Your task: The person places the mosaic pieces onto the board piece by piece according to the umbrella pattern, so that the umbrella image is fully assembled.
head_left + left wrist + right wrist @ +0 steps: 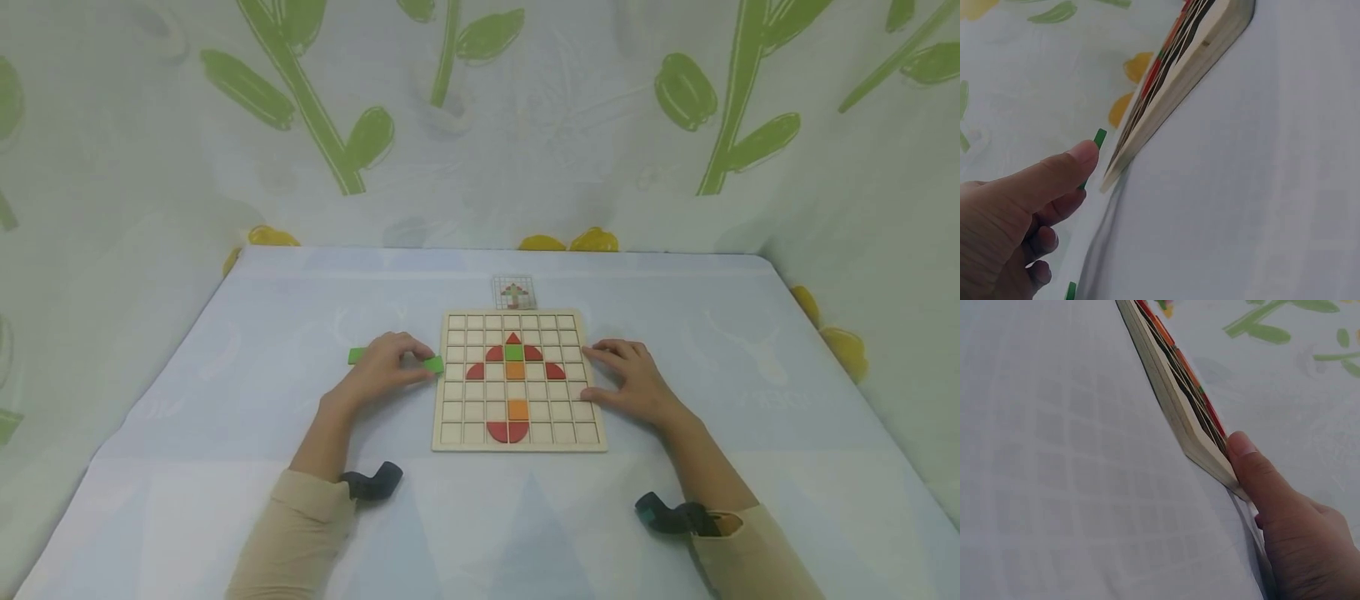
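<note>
A wooden grid board [459, 434] lies flat on the table, bearing red quarter-round pieces [555, 371], a red triangle [513, 338], a green square [513, 352] and two orange squares [518, 410]. Between thumb and fingertips my left hand [382, 367] pinches a small green tile [434, 364], at the board's left edge. Another green tile [356, 356] lies on the table just beyond that hand, partly hidden by it. At the opposite side, my right hand [633, 383] touches the board's right edge with thumb and fingertips; the right wrist view shows the thumb against the rim.
Behind the board's far edge lies a small pattern card [514, 292] with a printed grid and coloured figure. A pale cloth covers the table [540, 517]. Leaf-printed fabric [555, 125] rises at the back and both sides.
</note>
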Demonstrator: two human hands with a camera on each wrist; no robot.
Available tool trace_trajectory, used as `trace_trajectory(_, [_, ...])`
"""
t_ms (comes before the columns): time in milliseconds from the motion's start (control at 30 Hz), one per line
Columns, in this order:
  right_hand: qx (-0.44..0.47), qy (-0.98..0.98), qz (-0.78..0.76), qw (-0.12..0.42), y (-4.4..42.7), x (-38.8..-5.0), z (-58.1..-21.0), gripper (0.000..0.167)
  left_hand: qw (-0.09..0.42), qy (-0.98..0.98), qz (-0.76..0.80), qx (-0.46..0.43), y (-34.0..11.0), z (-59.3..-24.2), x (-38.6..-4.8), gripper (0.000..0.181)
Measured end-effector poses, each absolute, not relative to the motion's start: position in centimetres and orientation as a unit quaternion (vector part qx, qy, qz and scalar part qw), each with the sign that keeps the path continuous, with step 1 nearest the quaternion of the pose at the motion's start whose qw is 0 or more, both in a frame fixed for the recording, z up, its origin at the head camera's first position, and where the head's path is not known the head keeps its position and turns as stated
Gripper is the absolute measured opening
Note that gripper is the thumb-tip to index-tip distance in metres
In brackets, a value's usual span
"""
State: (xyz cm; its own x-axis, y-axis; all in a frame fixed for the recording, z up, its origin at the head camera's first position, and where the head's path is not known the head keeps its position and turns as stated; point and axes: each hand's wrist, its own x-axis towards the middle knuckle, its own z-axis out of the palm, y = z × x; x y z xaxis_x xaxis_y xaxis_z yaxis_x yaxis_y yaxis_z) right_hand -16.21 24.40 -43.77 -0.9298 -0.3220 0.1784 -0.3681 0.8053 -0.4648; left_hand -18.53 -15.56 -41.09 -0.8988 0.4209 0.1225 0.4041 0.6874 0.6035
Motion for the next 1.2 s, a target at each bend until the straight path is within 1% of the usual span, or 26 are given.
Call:
trace_trajectory(433, [0.205,-0.940,0.265,0.063,24.4,-16.1,-43.9,0.067,0.030,0.911,0.335,0.238,-12.7,-40.9,-19.0,0.033])
trace_trajectory(633, [0.203,-0.941,0.262,0.062,24.4,-16.1,-43.9,0.067,0.052,0.905,0.350,0.237,-11.0,-40.8,-19.2,0.029])
trace_trajectory(733, [0.201,-0.941,0.266,0.060,24.4,-16.0,-43.9,0.067,0.054,0.903,0.349,0.244,-10.1,-40.9,-19.4,0.029])
trace_trajectory(900, [0.205,-0.939,0.270,0.064,24.4,-16.0,-44.0,0.067,0.052,0.903,0.341,0.256,-8.7,-41.1,-19.6,0.028])
trace_trajectory(1000, [0.208,-0.938,0.269,0.067,24.5,-16.1,-43.9,0.067,0.040,0.901,0.334,0.274,-7.8,-41.3,-19.7,0.027])
trace_trajectory(1200, [0.207,-0.939,0.266,0.064,24.5,-16.0,-43.8,0.067,0.014,0.897,0.322,0.302,-6.1,-41.6,-19.9,0.033])
